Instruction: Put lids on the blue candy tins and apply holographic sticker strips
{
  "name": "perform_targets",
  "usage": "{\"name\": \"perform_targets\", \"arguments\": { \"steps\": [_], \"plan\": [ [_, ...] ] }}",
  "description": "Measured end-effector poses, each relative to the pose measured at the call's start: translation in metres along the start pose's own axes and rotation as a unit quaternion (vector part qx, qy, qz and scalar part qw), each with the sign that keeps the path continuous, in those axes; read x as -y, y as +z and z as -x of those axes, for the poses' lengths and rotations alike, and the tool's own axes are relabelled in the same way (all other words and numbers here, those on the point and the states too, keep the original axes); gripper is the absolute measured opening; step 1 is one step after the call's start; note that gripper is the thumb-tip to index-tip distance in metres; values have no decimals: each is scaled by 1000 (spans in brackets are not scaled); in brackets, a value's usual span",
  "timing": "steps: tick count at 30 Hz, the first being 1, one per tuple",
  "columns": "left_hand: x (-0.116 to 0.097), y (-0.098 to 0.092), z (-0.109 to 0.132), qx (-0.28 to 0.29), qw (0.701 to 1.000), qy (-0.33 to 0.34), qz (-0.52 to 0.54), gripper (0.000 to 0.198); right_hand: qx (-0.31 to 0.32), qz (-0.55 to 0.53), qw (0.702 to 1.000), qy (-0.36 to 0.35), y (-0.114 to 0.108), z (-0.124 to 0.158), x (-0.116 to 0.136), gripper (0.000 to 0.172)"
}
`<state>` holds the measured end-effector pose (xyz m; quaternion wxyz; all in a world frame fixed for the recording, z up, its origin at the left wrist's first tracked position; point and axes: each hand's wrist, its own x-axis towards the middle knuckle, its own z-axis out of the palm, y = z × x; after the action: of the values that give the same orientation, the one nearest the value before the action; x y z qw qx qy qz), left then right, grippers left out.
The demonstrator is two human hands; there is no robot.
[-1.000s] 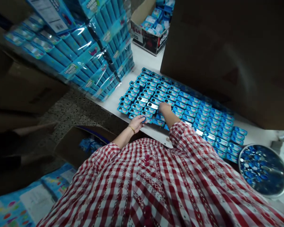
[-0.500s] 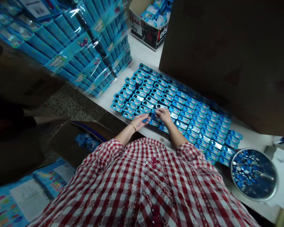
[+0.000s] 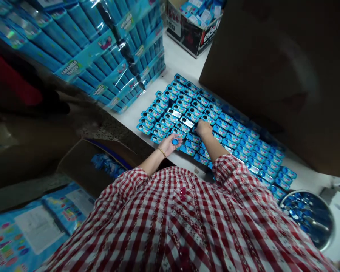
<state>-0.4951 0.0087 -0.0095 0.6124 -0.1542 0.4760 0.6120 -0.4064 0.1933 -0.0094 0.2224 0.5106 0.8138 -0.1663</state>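
Observation:
Rows of small blue boxes [image 3: 184,102] stand packed together on a white table. Those on the left show a dark round hole at one end; many on the right show a blue disc there. Palm up at the near edge of the rows, my left hand [image 3: 168,146] holds a round blue disc [image 3: 175,141] by its fingers. My right hand [image 3: 204,129] reaches over the middle rows, fingers bent together and pressed down onto a box; its fingertips are hidden. A steel bowl [image 3: 332,226] at the right contains many loose blue and silver discs.
Shrink-wrapped stacks of blue cartons [image 3: 102,49] rise at the back left. A black printed box [image 3: 197,41] of blue packets stands behind. Large brown cardboard [image 3: 272,75] borders the rows at back right. An open carton [image 3: 76,162] and blue bags [image 3: 25,234] lie low left.
My right hand has moved away from my left hand, up and right onto the boxes. The blue disc in my left hand now shows plainly. The whole view has shifted a little.

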Motion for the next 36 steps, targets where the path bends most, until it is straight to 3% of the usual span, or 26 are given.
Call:
{"name": "perform_targets", "arguments": {
  "steps": [2,4,7,9,11,13,16,20,26,33,36],
  "plan": [
    [-1,3,-3,3,1000,-11,9,32,-29,-17,999,-22,4,17,-2,51],
    [0,10,-4,3,999,-22,27,35,-57,-70,992,-89,12,38,2,37],
    [3,25,-6,26,996,-26,78,34,-53,-172,953,-245,28,65,13,24],
    [4,33,-7,34,994,-22,104,32,-42,-230,929,-287,37,73,16,20],
    [2,36,-7,40,994,-33,100,32,-25,-294,919,-260,40,67,9,19],
    [0,31,-4,37,996,-41,71,30,-12,-370,911,-183,37,51,-7,21],
    [-2,17,3,18,999,-30,27,26,-58,-416,906,-55,22,19,-35,26],
    [4,3,7,6,1000,-12,20,26,-117,-270,955,-35,-1,-9,-49,22],
    [8,-2,5,-5,1000,0,7,27,-87,-33,995,-41,-15,-25,-22,22],
    [5,3,1,-12,1000,7,14,31,21,35,999,25,-29,-54,-9,55],
    [7,6,2,-7,1000,6,10,28,15,15,1000,23,-27,-57,-5,57]
  ]
}}
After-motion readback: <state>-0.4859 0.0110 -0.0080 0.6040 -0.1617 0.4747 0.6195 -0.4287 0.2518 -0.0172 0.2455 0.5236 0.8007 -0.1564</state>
